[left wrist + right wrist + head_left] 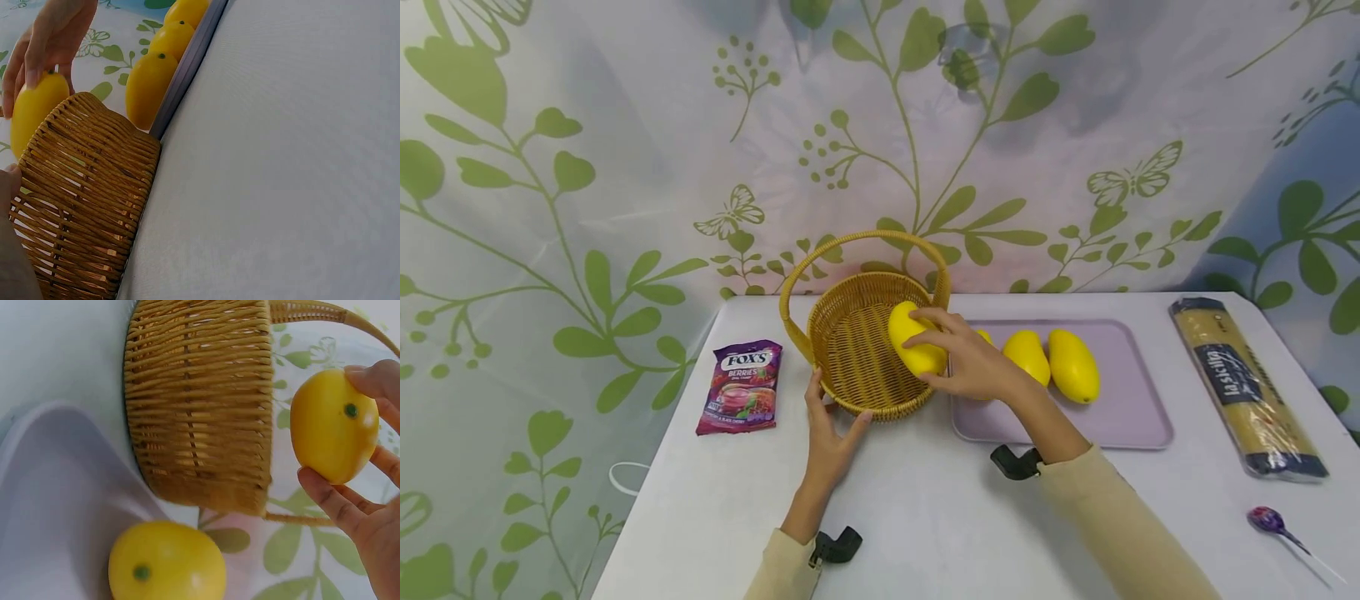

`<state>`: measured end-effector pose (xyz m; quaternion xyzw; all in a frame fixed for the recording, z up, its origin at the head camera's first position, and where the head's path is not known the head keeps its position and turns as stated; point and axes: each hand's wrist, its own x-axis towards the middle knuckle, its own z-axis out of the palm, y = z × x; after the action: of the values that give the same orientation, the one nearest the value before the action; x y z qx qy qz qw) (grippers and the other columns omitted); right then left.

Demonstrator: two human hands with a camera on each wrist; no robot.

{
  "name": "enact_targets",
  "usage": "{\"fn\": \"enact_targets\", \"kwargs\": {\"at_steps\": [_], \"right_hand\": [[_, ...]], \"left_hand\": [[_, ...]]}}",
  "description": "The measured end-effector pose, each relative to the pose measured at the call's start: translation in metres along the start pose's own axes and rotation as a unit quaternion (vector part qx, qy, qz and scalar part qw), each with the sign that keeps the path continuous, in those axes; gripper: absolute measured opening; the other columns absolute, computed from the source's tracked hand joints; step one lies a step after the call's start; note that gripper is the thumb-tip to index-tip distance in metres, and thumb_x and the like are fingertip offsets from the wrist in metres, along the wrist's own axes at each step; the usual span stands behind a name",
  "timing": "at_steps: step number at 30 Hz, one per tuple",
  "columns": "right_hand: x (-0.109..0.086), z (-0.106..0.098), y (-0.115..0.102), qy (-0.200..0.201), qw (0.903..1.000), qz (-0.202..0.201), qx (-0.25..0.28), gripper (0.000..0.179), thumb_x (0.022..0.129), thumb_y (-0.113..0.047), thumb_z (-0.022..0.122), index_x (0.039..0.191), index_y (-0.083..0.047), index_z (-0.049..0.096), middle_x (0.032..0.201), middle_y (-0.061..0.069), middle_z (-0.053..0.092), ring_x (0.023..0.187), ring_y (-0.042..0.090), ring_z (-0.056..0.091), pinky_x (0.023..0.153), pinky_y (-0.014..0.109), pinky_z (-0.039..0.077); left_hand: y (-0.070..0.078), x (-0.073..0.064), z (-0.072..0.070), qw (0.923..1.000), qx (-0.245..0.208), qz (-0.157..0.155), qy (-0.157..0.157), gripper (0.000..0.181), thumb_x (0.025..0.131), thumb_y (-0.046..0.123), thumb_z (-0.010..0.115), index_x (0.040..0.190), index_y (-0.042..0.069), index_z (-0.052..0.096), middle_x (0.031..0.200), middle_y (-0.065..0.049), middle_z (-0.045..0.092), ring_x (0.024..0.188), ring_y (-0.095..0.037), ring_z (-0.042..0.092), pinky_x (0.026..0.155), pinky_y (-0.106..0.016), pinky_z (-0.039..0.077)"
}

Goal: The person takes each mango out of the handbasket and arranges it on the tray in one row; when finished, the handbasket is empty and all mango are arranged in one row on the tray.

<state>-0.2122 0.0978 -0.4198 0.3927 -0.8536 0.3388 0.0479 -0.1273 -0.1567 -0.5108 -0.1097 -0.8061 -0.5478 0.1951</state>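
My right hand [973, 358] grips a yellow mango [916, 340] by its sides, over the right part of a round wicker basket [865, 287] with an arched handle. In the right wrist view the held mango [331, 428] shows its green stem spot, with fingertips and thumb around it. My left hand [829, 446] touches the basket's front left, its thumb and fingers spread at the rim. The basket's visible floor holds nothing. Beside it, a lilac tray [1131, 392] carries three more mangoes [1073, 367]; the leftmost is partly hidden behind my right hand.
Left of the basket lies a purple Fox's Berries candy bag [743, 387]. A pack of spaghetti [1243, 387] lies at the table's right, with a wrapped lollipop [1267, 520] nearer the front. A leaf-patterned curtain [880, 150] hangs right behind the table.
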Motion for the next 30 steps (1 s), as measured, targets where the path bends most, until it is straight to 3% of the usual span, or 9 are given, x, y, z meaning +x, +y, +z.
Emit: {"fn": "enact_targets", "kwargs": {"at_steps": [10,16,19,21,27,30], "right_hand": [[-0.045,-0.031,0.001,0.051,0.9984,0.005,-0.024,0.044,0.078,-0.013,0.079,0.119,-0.020,0.067,0.151,0.010,0.039,0.137,0.037,0.036,0.099,0.058,0.044],[-0.076,-0.052,0.022,0.089,0.9942,0.032,-0.051,0.049,0.074,-0.006,0.082,0.119,-0.016,0.067,0.150,0.012,0.040,0.136,0.037,0.038,0.099,0.057,0.043],[-0.093,-0.062,0.036,0.115,0.9902,0.047,-0.063,0.051,0.072,-0.003,0.083,0.119,-0.013,0.067,0.148,0.014,0.041,0.133,0.039,0.042,0.107,0.034,0.041],[-0.104,-0.068,0.044,0.132,0.9869,0.060,-0.072,0.051,0.071,0.000,0.083,0.119,-0.011,0.067,0.147,0.016,0.042,0.128,0.041,0.046,0.104,0.019,0.037],[-0.132,-0.085,0.058,0.156,0.9783,0.116,-0.071,0.052,0.070,0.006,0.082,0.117,-0.007,0.066,0.147,0.018,0.039,0.122,0.047,0.047,0.095,0.006,0.031],[-0.143,-0.091,0.065,0.166,0.9748,0.132,-0.069,0.053,0.070,0.008,0.081,0.118,-0.005,0.065,0.147,0.020,0.038,0.117,0.048,0.049,0.088,-0.001,0.027]], "left_hand": [[0.001,0.000,0.001,0.9999,-0.007,0.008,0.003,0.092,0.084,0.003,0.071,0.154,0.000,0.010,0.154,-0.025,0.021,0.128,-0.051,0.033,0.093,-0.061,0.036],[0.000,-0.001,0.001,0.9998,-0.005,0.015,0.008,0.092,0.084,0.003,0.071,0.153,-0.003,0.011,0.154,-0.027,0.021,0.127,-0.053,0.035,0.092,-0.063,0.037],[0.000,-0.001,0.001,0.9999,0.000,0.015,0.007,0.092,0.084,0.003,0.071,0.153,-0.002,0.010,0.154,-0.027,0.020,0.128,-0.054,0.034,0.093,-0.063,0.037],[-0.005,-0.001,0.001,0.9999,0.002,0.010,0.003,0.093,0.085,0.005,0.071,0.154,0.000,0.009,0.155,-0.026,0.020,0.129,-0.051,0.034,0.094,-0.061,0.037],[-0.012,-0.001,0.003,1.0000,-0.006,0.000,0.003,0.094,0.086,0.007,0.071,0.155,0.002,0.008,0.156,-0.025,0.018,0.132,-0.048,0.031,0.096,-0.060,0.036],[-0.002,-0.001,0.002,0.9999,-0.009,0.008,0.006,0.094,0.084,0.003,0.071,0.154,0.002,0.009,0.155,-0.024,0.020,0.130,-0.050,0.032,0.095,-0.062,0.036]]}}
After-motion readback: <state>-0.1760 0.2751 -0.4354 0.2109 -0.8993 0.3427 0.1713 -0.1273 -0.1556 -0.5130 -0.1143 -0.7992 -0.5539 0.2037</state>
